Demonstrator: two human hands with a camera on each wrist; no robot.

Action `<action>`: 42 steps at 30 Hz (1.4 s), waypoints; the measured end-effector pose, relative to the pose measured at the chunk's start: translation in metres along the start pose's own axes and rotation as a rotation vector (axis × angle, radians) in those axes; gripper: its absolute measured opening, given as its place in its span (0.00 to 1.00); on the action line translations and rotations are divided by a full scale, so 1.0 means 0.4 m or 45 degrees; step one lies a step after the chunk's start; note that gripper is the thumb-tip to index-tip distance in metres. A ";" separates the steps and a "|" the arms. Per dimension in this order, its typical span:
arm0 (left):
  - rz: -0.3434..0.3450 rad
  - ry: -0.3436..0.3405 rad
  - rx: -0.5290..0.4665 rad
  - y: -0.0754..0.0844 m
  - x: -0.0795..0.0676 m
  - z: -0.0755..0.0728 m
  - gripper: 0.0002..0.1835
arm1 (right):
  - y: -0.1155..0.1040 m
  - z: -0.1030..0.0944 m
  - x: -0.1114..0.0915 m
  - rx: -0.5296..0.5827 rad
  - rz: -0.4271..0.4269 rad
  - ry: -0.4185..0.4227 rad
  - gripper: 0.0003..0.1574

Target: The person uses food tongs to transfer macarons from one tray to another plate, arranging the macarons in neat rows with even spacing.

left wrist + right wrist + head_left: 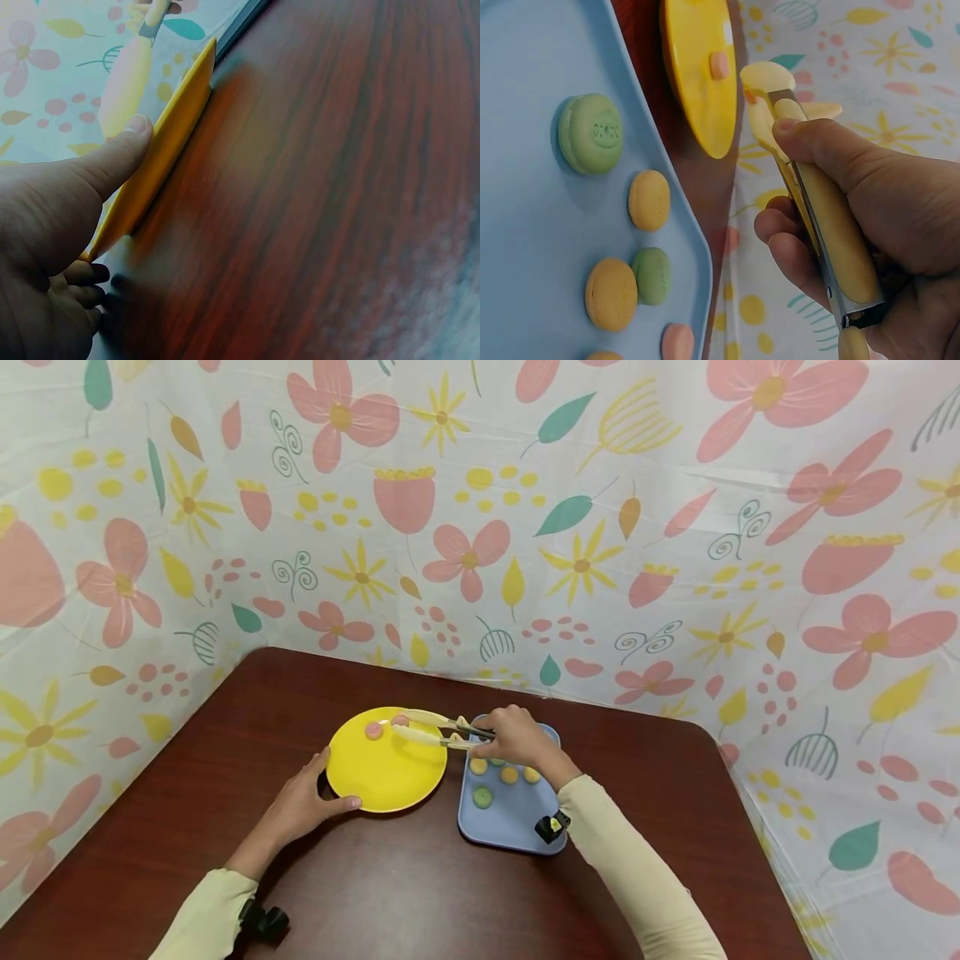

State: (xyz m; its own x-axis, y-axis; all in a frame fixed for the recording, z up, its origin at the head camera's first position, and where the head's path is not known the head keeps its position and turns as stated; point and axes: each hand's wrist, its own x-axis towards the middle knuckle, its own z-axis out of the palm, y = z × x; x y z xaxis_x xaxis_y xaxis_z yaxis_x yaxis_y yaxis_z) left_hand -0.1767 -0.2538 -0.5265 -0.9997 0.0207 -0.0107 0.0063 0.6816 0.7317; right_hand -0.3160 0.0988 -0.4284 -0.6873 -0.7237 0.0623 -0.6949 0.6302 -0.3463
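Note:
My left hand (300,800) holds the near-left rim of a round yellow plate (390,777), thumb on the rim and fingers around the side. One pink macaron (373,731) lies on the plate. With my right hand (517,739) I grip a pair of tongs (829,225) with cream tips, reaching left over the plate. A second pink macaron (401,720) shows at the tips and appears to be between them, though the tips partly hide it. Right of the plate is a blue tray (498,831) with green macarons (592,135), yellow-orange macarons (611,294) and a pink one (677,341).
Everything stands on a dark brown wooden table (397,893). A flower-printed cloth (465,527) hangs behind and at the sides. My right forearm crosses the tray's right side. Black wrist cameras (264,922) sit on both wrists.

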 end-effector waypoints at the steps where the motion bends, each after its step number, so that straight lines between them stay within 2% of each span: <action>1: -0.002 0.000 -0.002 0.000 0.000 0.000 0.67 | 0.001 0.002 0.002 0.001 0.002 -0.001 0.29; 6: -0.013 -0.006 -0.003 0.004 0.000 -0.001 0.67 | -0.001 0.014 0.015 0.007 0.017 -0.014 0.30; 14: -0.018 -0.014 -0.008 0.006 0.000 0.002 0.67 | -0.001 0.033 0.027 0.007 0.108 -0.046 0.31; 23: -0.020 -0.007 -0.011 0.006 -0.001 -0.002 0.67 | 0.007 0.053 0.039 0.020 0.071 -0.036 0.31; 32: -0.022 -0.003 -0.014 0.007 -0.003 -0.001 0.67 | 0.008 0.065 0.041 0.013 0.078 -0.030 0.31; 37: -0.011 -0.001 -0.001 0.005 -0.003 0.000 0.66 | 0.010 0.059 0.027 0.027 0.035 0.001 0.27; 42: -0.006 0.006 -0.003 0.003 -0.002 -0.001 0.66 | 0.005 0.024 -0.012 0.009 0.025 0.048 0.28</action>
State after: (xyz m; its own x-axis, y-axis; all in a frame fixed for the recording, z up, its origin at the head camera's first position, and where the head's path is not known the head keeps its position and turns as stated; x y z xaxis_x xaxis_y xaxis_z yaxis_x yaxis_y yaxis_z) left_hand -0.1760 -0.2531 -0.5253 -0.9998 0.0140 -0.0109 0.0015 0.6799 0.7333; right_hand -0.3120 0.1009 -0.4383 -0.7083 -0.7000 0.0910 -0.6800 0.6421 -0.3541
